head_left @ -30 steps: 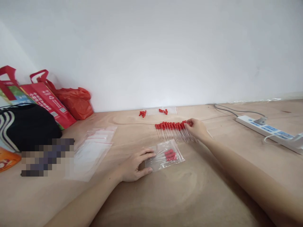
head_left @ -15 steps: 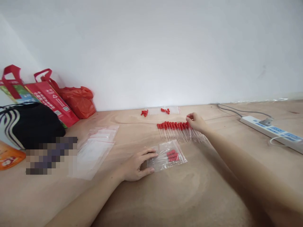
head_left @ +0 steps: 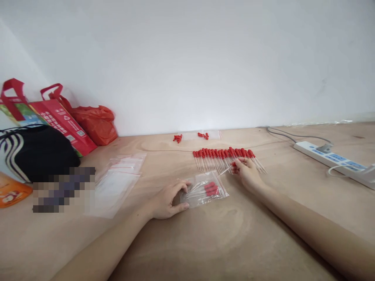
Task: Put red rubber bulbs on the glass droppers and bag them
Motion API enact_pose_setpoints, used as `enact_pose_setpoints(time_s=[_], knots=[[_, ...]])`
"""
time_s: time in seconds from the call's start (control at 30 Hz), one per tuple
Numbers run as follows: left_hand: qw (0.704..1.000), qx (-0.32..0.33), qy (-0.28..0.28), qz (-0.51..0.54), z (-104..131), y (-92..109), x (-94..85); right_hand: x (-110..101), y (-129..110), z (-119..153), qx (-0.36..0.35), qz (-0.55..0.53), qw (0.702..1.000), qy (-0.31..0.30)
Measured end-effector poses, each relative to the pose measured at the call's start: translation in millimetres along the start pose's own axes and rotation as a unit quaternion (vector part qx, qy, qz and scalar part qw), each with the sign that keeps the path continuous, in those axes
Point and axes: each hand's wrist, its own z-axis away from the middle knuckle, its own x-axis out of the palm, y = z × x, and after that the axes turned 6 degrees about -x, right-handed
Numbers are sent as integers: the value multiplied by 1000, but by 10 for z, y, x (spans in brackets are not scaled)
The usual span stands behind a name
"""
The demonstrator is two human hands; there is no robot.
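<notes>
In the head view, the right hand (head_left: 248,173) pinches a red-ended dropper (head_left: 225,170) by its bulb end between thumb and fingers, with the thin clear stem leading away to the left and slightly toward the person. The stem's far end comes just beside the upper right part of a clear zip bag (head_left: 195,197), which lies flat on the wooden table (head_left: 205,246), left of and nearer the person than those fingertips. The bag's red-lined edge is on its right side, facing the right arm; the red bulbs (head_left: 211,189) inside lie toward that edge, their stems running left. The left hand (head_left: 166,200) is the nearer one to the bag: its thumb and fingers are spread apart and rest at the bag's left end, gripping nothing that can be made out. Beyond the bag, a row of red-ended droppers (head_left: 216,153) lies side by side, bulbs toward the wall (head_left: 187,78) and stems toward the person, the right hand just over its near side.
</notes>
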Motion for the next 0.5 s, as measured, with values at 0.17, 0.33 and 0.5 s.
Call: enact_pose_setpoints(time_s=[0.17, 0.33, 0.5], knots=[[1000, -6, -3, 7, 3, 17, -10, 103, -5, 152, 37, -26, 998, -40], [1000, -16, 2, 17, 3, 19, -5, 147, -36, 302, 22, 69, 985, -154], [1000, 0, 1, -8, -1, -21, 5, 177, -15, 308, 21, 111, 970, -216]])
